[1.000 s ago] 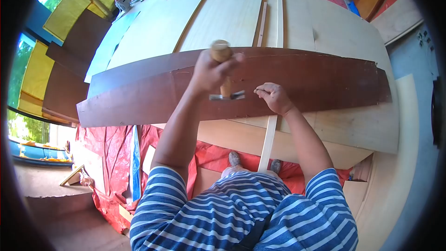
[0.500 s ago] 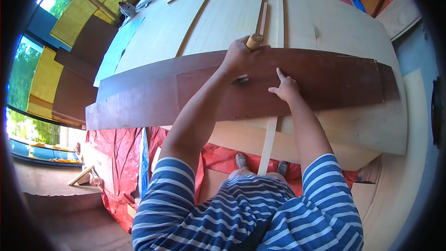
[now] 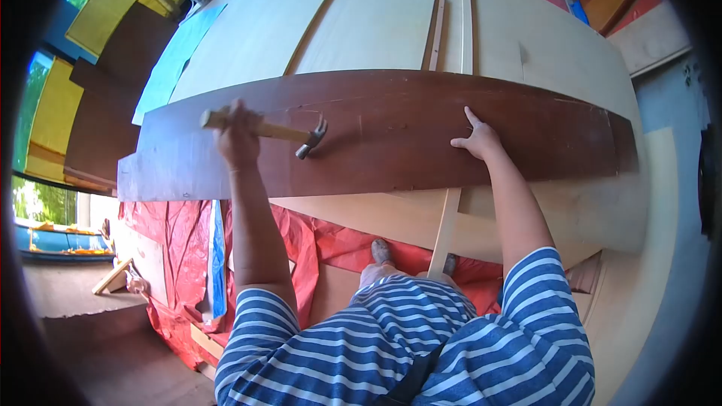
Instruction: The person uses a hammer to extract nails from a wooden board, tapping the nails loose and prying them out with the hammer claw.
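Observation:
A long dark brown board lies across the pale plywood in front of me. My left hand is wrapped round the wooden handle of a claw hammer, over the board's left part. The metal head points right, close to the board's surface; whether it touches I cannot tell. My right hand rests on the board right of centre, its fingers spread and nothing in it.
Pale plywood sheets with thin wooden strips on them extend behind the board. Red plastic sheeting hangs below at the left. Brown and yellow panels stand at the far left. A narrow strip sticks out toward my legs.
My left hand has swung left with the hammer, from the board's middle to its left part. The hammer head now shows clearly. My right hand keeps about the same spot on the board.

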Demonstrator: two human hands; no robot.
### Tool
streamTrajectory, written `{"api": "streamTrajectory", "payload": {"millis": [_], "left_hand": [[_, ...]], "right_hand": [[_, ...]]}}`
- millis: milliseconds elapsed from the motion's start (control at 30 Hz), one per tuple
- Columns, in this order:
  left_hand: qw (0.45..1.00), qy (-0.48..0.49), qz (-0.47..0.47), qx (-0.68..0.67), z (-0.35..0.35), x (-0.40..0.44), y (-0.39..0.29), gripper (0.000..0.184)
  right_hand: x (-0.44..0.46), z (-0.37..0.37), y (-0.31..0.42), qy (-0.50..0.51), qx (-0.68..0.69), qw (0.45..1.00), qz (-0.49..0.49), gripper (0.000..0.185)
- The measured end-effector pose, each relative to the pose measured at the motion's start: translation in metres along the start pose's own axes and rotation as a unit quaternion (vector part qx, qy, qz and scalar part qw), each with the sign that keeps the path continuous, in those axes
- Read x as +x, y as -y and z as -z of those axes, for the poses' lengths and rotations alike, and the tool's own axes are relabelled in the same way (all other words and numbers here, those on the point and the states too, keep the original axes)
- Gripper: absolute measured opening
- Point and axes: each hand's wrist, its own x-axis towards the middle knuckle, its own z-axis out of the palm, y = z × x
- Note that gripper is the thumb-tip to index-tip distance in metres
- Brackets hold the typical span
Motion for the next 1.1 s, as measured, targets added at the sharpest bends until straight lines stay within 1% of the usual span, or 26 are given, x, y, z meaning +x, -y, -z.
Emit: {"api": "streamTrajectory", "payload": {"millis": [33,67,100,133,167,200,300,333,400,433,467,500,533,567,600,633,700,733,800,833,867,900,967,1000,1067,1100], "left_hand": [[0.997,0.077,-0.004,0.03,-0.005,-0.001,0.006,0.021],[0.986,0.065,-0.018,0.155,-0.02,-0.006,0.013,0.022],[0.979,0.082,-0.047,0.18,-0.046,-0.015,0.016,0.024],[0.959,0.061,-0.053,0.272,-0.075,-0.029,0.008,0.024],[0.969,0.056,-0.053,0.234,-0.096,-0.036,0.01,0.027],[0.973,0.055,-0.024,0.222,-0.112,-0.037,0.012,0.027],[0.983,0.032,0.073,0.167,-0.143,-0.042,0.029,0.032],[0.983,0.021,0.106,0.146,-0.154,-0.048,0.033,0.035],[0.982,-0.063,0.161,0.082,-0.18,-0.069,0.043,0.039],[0.975,-0.104,0.189,0.049,-0.188,-0.076,0.045,0.042],[0.968,-0.105,0.205,0.096,-0.184,-0.073,0.063,0.05],[0.967,-0.12,0.214,0.064,-0.186,-0.078,0.07,0.052],[0.965,-0.135,0.221,0.031,-0.189,-0.082,0.079,0.057],[0.962,-0.151,0.227,-0.003,-0.191,-0.084,0.085,0.064],[0.96,-0.162,0.23,0.001,-0.191,-0.084,0.085,0.068],[0.962,-0.17,0.212,0.002,-0.193,-0.089,0.079,0.069],[0.966,-0.189,0.176,0.005,-0.197,-0.095,0.07,0.072],[0.963,-0.198,0.183,0.002,-0.194,-0.093,0.072,0.074],[0.956,-0.218,0.198,-0.004,-0.183,-0.088,0.077,0.078],[0.953,-0.213,0.217,-0.015,-0.18,-0.09,0.077,0.081],[0.949,-0.207,0.235,-0.027,-0.177,-0.092,0.076,0.083],[0.945,-0.202,0.253,-0.04,-0.176,-0.094,0.073,0.086],[0.952,-0.187,0.241,-0.017,-0.173,-0.1,0.068,0.084],[0.955,-0.178,0.236,-0.005,-0.172,-0.101,0.067,0.082],[0.96,-0.193,0.204,0.003,-0.166,-0.102,0.07,0.072],[0.962,-0.199,0.186,0.006,-0.165,-0.102,0.07,0.067]], "right_hand": [[0.001,-0.003,-0.001,-0.011,-0.003,1.0,0.005,0.107],[0.006,-0.009,-0.008,-0.021,-0.005,1.0,0.009,0.106],[0.007,-0.014,-0.012,-0.032,-0.005,0.999,0.013,0.105],[0.004,-0.015,-0.011,-0.036,-0.028,0.999,0.012,0.104],[0.002,-0.015,-0.01,-0.043,-0.048,0.998,0.012,0.103],[-0.001,-0.015,-0.01,-0.049,-0.069,0.996,0.01,0.101],[-0.015,-0.018,-0.014,-0.086,-0.001,0.995,0.048,0.092],[-0.012,-0.019,-0.021,-0.079,0.087,0.992,0.054,0.09],[-0.001,-0.018,-0.039,-0.065,0.261,0.961,0.067,0.086],[0.003,-0.02,-0.049,-0.071,0.323,0.942,0.051,0.084],[0.007,-0.023,-0.059,-0.076,0.384,0.919,0.035,0.082],[0.004,-0.019,-0.06,-0.081,0.443,0.893,0.02,0.081],[0.001,-0.014,-0.061,-0.051,0.462,0.885,-0.01,0.083],[-0.001,-0.011,-0.059,-0.049,0.458,0.888,0.019,0.086],[-0.004,-0.008,-0.053,-0.046,0.454,0.889,0.046,0.09],[-0.01,-0.004,-0.043,-0.042,0.45,0.889,0.073,0.093],[-0.025,0.007,-0.017,0.003,0.43,0.899,0.079,0.088],[-0.029,0.009,-0.006,0.026,0.419,0.904,0.083,0.086],[-0.023,0.0,0.011,-0.018,0.376,0.916,0.138,0.077],[-0.019,-0.007,0.017,-0.039,0.353,0.92,0.166,0.073],[-0.015,-0.015,0.023,-0.094,0.34,0.922,0.161,0.052],[-0.015,-0.013,0.027,-0.075,0.36,0.919,0.143,0.047],[-0.015,-0.009,0.03,-0.034,0.397,0.911,0.103,0.037],[-0.01,-0.013,0.028,-0.029,0.378,0.918,0.113,0.035],[-0.001,-0.028,0.023,-0.018,0.341,0.931,0.132,0.031],[0.001,-0.035,0.024,-0.038,0.33,0.931,0.151,0.032]]}}
